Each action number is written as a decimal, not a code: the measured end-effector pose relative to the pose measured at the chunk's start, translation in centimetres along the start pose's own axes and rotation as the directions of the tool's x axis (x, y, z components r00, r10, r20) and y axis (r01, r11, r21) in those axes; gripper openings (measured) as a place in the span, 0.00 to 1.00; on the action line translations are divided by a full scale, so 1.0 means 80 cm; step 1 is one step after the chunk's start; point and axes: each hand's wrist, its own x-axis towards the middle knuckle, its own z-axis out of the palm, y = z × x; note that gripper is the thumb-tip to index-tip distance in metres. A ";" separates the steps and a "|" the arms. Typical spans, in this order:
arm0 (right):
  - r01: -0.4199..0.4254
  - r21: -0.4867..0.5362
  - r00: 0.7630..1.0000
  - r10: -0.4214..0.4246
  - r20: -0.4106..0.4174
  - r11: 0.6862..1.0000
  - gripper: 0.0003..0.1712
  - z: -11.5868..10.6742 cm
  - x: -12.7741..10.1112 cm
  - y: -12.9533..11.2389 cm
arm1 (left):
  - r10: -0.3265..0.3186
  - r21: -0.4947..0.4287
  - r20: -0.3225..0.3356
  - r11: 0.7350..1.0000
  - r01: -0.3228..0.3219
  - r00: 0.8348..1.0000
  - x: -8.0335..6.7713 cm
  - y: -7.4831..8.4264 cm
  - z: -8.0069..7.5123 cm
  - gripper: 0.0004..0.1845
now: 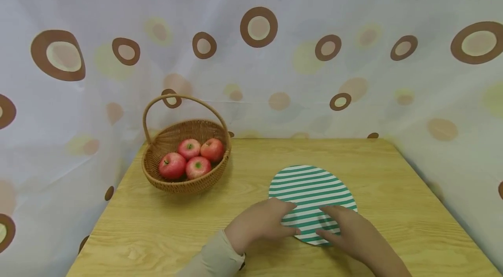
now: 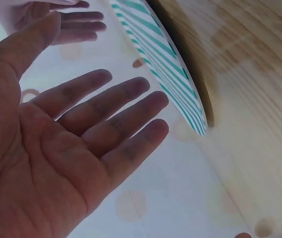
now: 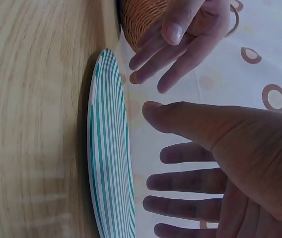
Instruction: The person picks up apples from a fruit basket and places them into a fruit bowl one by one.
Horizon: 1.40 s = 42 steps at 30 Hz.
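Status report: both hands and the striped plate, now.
Left hand open, right hand open, both above the near edge of the striped plate; contact unclear. Plate flat on table. Basket of apples sits apart; nothing in the way.

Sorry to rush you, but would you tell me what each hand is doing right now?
Left hand: open, fingers straight, at the near left edge of the striped plate, holding nothing.
Right hand: open, fingers straight over the plate's near edge, holding nothing.
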 end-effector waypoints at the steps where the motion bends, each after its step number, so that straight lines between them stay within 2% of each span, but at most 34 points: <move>1: 0.005 -0.010 1.000 -0.006 -0.013 1.000 0.33 -0.001 -0.001 -0.002 | 0.008 -0.005 -0.008 1.000 -0.008 1.000 -0.003 -0.002 -0.002 0.35; 8: 0.047 -0.007 0.998 -0.047 -0.051 0.999 0.32 -0.004 0.001 -0.010 | 0.009 -0.073 -0.042 0.997 -0.012 0.999 -0.027 -0.018 -0.016 0.32; 15: 0.041 -0.012 0.997 -0.042 -0.062 0.999 0.32 -0.002 0.001 -0.013 | -0.049 -0.153 -0.074 0.987 0.038 0.996 -0.057 -0.037 -0.028 0.30; 21: 0.088 -0.048 0.988 -0.093 -0.126 0.995 0.29 -0.001 0.002 -0.014 | -0.083 -0.153 -0.095 0.986 0.068 0.992 -0.078 -0.051 -0.041 0.31; 26: 0.145 -0.088 0.974 -0.157 -0.160 0.986 0.28 0.002 0.002 -0.013 | -0.062 -0.177 -0.140 0.984 0.037 0.988 -0.093 -0.062 -0.046 0.28; 30: 0.171 -0.096 0.965 -0.186 -0.182 0.981 0.27 0.006 0.003 -0.011 | -0.043 -0.172 -0.196 0.985 0.009 0.980 -0.107 -0.069 -0.050 0.24; 38: 0.201 -0.109 0.951 -0.221 -0.219 0.974 0.27 0.011 0.007 -0.013 | -0.072 -0.133 -0.256 0.990 0.039 0.964 -0.132 -0.081 -0.058 0.22; 42: 0.248 -0.124 0.925 -0.273 -0.266 0.961 0.26 0.015 0.010 -0.016 | -0.056 -0.113 -0.324 0.993 0.021 0.944 -0.144 -0.086 -0.060 0.20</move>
